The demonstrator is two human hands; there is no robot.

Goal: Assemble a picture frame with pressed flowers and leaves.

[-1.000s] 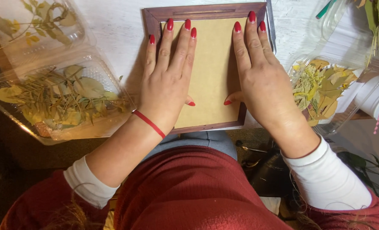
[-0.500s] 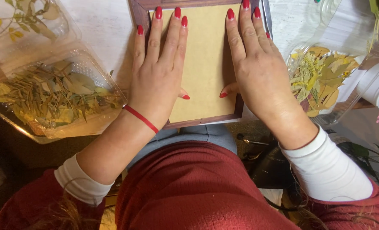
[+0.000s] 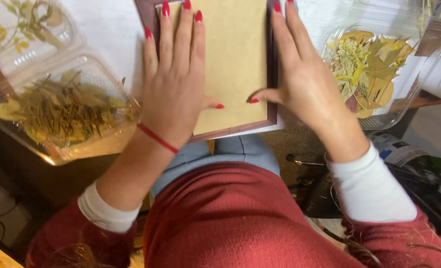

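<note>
Both hands lie flat on the back of a picture frame (image 3: 272, 74) that rests face down on the white table (image 3: 111, 30). The left hand (image 3: 173, 84) covers the left part of the tan backing board (image 3: 235, 64), with its fingers stretched away from the person. The right hand (image 3: 305, 84) lies along the right rail of the frame, and its thumb reaches in over the board. Neither hand closes around anything; each grip is released, with the palms and fingers spread and pressing down.

In my judgement, the step in hand is the seating of the backing board into the dark reddish frame, so that it lies level inside the rails. The next move probably calls for even pressure along the edges, and for a check that the near corners sit flush.

The frame is a rectangle, and its long axis runs away from the person, from the near table edge toward the top of the view. It is turned a little, so the near edge slopes. Its far end is cut off by the view.

A clear plastic box with dried green leaves (image 3: 66, 114) stands just beside the left hand. A second clear box with pressed yellow leaves and flowers (image 3: 369, 69) stands near the right hand.
</note>
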